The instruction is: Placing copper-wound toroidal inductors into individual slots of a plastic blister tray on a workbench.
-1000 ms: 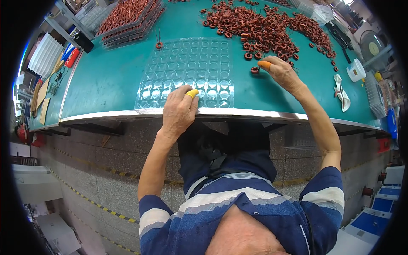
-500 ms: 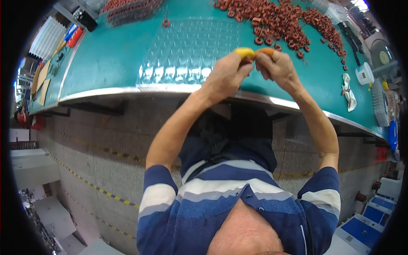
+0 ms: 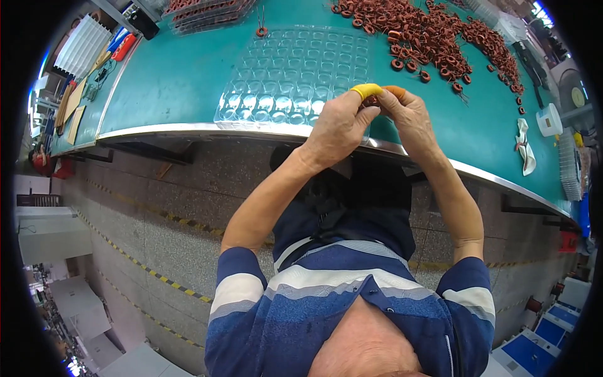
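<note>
My left hand [image 3: 340, 127] and my right hand [image 3: 412, 120] meet at the table's front edge, fingers closed. A yellow finger cot [image 3: 365, 90] covers a left fingertip, and an orange finger cot [image 3: 395, 91] covers a right one. Between them a bit of a red-brown toroid coil [image 3: 371, 100] shows; most of it is hidden by the fingers. Left of my hands lies a clear plastic tray [image 3: 224, 117] with rows of round pockets. One toroid coil [image 3: 262, 31] with upright wire leads stands by the tray's far left corner.
A big heap of toroid coils [image 3: 433, 47] spreads over the green table [image 3: 163, 81] at the far right. Stacked filled trays [image 3: 210, 17] stand at the back left. A white cup [image 3: 549, 120] and a white glove-like cloth [image 3: 525, 147] lie to the right.
The whole view has shifted slightly, with the table now a little further right and lower. My hands have drawn closer together and nearer to me, still pinching.
</note>
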Tool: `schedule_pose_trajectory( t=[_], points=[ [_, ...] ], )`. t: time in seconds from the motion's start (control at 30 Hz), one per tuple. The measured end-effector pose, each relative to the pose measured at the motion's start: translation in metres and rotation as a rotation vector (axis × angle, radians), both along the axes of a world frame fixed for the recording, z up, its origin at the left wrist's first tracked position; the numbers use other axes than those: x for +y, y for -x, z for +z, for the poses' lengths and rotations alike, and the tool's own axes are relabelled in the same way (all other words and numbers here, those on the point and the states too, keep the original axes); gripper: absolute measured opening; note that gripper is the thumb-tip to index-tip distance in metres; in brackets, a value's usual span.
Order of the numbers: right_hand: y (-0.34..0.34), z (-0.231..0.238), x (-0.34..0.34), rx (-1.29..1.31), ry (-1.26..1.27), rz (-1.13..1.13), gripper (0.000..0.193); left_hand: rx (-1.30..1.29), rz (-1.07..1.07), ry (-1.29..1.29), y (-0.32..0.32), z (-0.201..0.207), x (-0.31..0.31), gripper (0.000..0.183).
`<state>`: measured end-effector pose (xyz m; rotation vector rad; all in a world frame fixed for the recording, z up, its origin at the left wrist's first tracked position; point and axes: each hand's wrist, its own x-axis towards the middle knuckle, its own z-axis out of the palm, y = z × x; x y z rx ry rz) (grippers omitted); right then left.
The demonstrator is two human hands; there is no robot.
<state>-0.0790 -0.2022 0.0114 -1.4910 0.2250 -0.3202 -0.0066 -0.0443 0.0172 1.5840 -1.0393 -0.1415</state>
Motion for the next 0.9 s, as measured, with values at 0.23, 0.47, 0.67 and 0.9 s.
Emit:
schedule_pose_trajectory(
  t=[0.23,0.47,0.67,0.9],
  points=[
    [0.006,0.03,0.01,-0.337,1.157,-0.303,0.015,-0.184,0.161,0.059,-0.005,-0.006,-0.003,0.026],
    [0.003,0.035,0.026,-0.357,0.766,-0.342,0.013,0.056,0.143,0.163,-0.005,0.002,0.006,0.021],
    [-0.007,0.025,0.024,-0.315,0.548,-0.271,0.018,0.451,-0.066,0.23,-0.014,0.008,0.014,0.017],
    [-0.004,0.042,0.032,-0.333,0.793,-0.324,0.016,0.406,-0.016,0.209,-0.004,0.012,0.02,0.016]
  ],
)
